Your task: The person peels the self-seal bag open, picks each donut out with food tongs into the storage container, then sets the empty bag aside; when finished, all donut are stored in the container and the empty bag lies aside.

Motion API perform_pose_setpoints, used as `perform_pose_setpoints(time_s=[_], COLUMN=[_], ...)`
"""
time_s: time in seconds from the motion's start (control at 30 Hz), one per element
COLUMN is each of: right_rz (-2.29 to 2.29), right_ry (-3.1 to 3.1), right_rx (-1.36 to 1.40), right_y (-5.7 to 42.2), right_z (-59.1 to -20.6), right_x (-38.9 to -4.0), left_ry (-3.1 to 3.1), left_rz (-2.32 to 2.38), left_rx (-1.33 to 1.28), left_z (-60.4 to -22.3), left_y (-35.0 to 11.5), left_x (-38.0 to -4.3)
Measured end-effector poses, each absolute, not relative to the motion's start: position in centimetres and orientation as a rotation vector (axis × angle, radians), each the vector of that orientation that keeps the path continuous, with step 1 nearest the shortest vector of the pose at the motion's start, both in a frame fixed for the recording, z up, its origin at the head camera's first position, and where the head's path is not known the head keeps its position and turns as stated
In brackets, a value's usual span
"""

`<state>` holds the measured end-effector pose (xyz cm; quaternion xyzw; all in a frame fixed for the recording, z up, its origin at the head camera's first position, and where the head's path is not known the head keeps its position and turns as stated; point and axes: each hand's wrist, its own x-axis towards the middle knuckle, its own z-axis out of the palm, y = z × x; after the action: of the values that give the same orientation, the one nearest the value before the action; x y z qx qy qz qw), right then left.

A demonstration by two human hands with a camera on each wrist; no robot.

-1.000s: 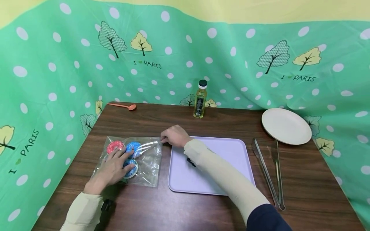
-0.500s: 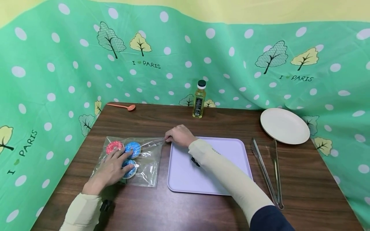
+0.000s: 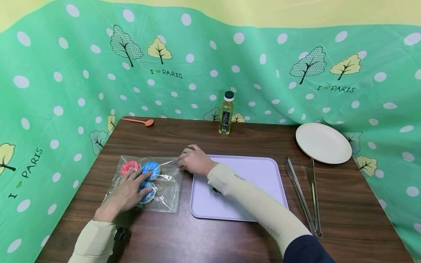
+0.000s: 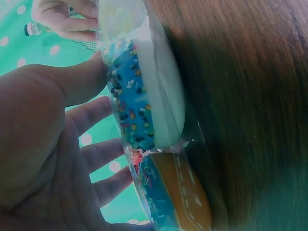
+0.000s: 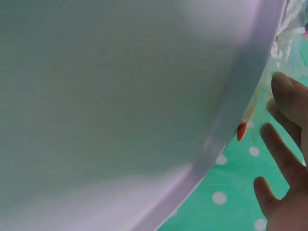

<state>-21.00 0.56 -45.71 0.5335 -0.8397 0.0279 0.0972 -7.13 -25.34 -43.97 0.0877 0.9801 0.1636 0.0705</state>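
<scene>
A clear plastic bag (image 3: 171, 199) lies on the wooden table at the left, holding several toy-like doughnuts. Through the film I see a pink doughnut (image 3: 129, 166), a blue doughnut (image 3: 151, 169) and a second blue doughnut (image 3: 149, 197). My left hand (image 3: 126, 193) rests on the bag with fingers spread, partly covering the doughnuts; in the left wrist view its fingertips touch the film beside a sprinkled blue doughnut (image 4: 130, 96). Over the bag's upper right corner is my right hand (image 3: 195, 160). In the right wrist view its fingers (image 5: 276, 144) are loosely spread, with no film visibly pinched.
A lilac tray (image 3: 227, 210) lies right of the bag, under my right forearm. Metal tongs (image 3: 297, 188) lie beyond it, with a white plate (image 3: 323, 142) behind. An oil bottle (image 3: 225, 118) and an orange spoon (image 3: 144, 122) are at the back edge.
Half a second ago my right hand pinched the bag's top right corner and pulled it rightward. It has since let go and shifted left, and the corner lies flatter. My left hand stays put.
</scene>
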Motion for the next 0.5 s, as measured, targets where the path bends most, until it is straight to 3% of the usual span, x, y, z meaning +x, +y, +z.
perform_pose_setpoints(time_s=[0.5], right_rz=[0.081], right_ry=[-2.340], right_rx=[1.617], right_y=[3.0], right_z=[-45.7], right_x=[-20.5], left_ry=[2.946], left_rz=[0.487], left_rx=[0.261], left_z=[-44.0], left_y=[-25.3], left_x=[-7.1])
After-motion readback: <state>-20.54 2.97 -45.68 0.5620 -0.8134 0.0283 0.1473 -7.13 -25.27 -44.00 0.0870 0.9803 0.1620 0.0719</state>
